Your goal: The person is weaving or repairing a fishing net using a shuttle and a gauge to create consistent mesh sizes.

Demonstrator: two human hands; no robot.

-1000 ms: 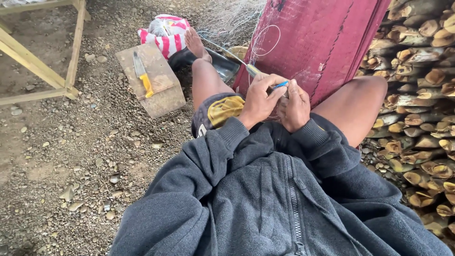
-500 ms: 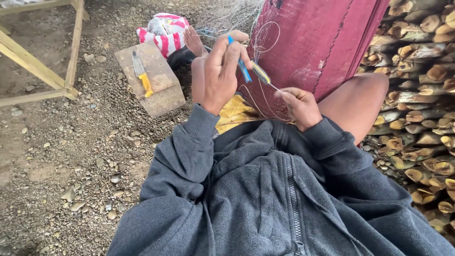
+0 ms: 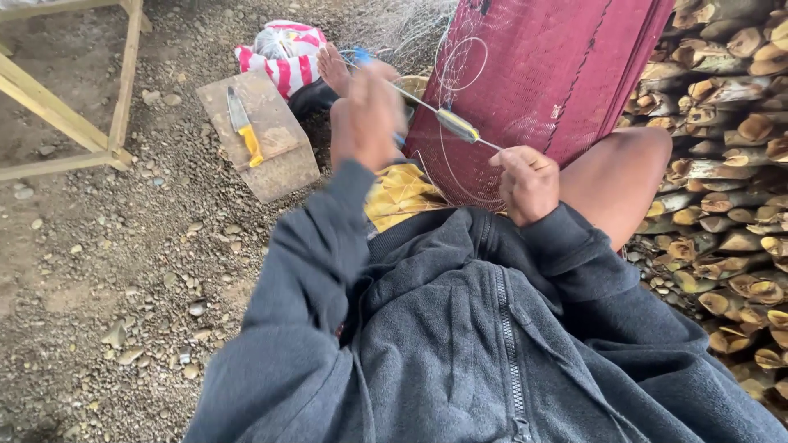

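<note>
My left hand [image 3: 367,116] is raised over my left knee, closed on a blue netting needle [image 3: 361,56] with line running from it. A taut line carrying a yellow and dark piece [image 3: 456,125] stretches from there down to my right hand [image 3: 526,182]. My right hand is closed, pinching that line against the dark red cloth [image 3: 542,74] draped over my lap. Thin clear loops of line lie across the cloth. I sit in a grey zip fleece with bare knees.
A wooden board [image 3: 264,139] lies on the gravel to the left with a yellow-handled knife [image 3: 244,130] on it. A red and white striped bag [image 3: 283,53] sits beyond. Stacked cut logs [image 3: 722,205] fill the right side. A wooden frame [image 3: 74,107] stands at upper left.
My left hand rose from beside my right hand at the lap, pulling the needle and line up and away. My right hand stayed low on the cloth.
</note>
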